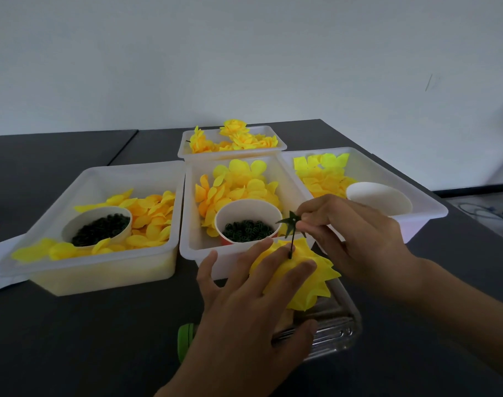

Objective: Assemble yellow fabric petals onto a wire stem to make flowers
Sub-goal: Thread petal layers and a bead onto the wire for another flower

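Note:
A half-built yellow fabric flower (310, 277) lies upside down under my left hand (253, 305), whose fingers hold it from above. A thin dark wire stem (292, 245) rises out of the flower between those fingers. At the stem's top, my right hand (356, 239) pinches a small green star-shaped calyx (291, 223) threaded on the wire. The flower hangs over a clear plastic container (333, 328) at the table's front.
Three white tubs of loose yellow petals stand behind: left (101, 270), middle (196, 247), right (425, 222). Paper cups of dark green rings (101, 230) (246, 230) sit in two; an empty white cup (379, 197) in the right. A far tub (233, 151) holds finished flowers. A green cap (186, 340) lies near.

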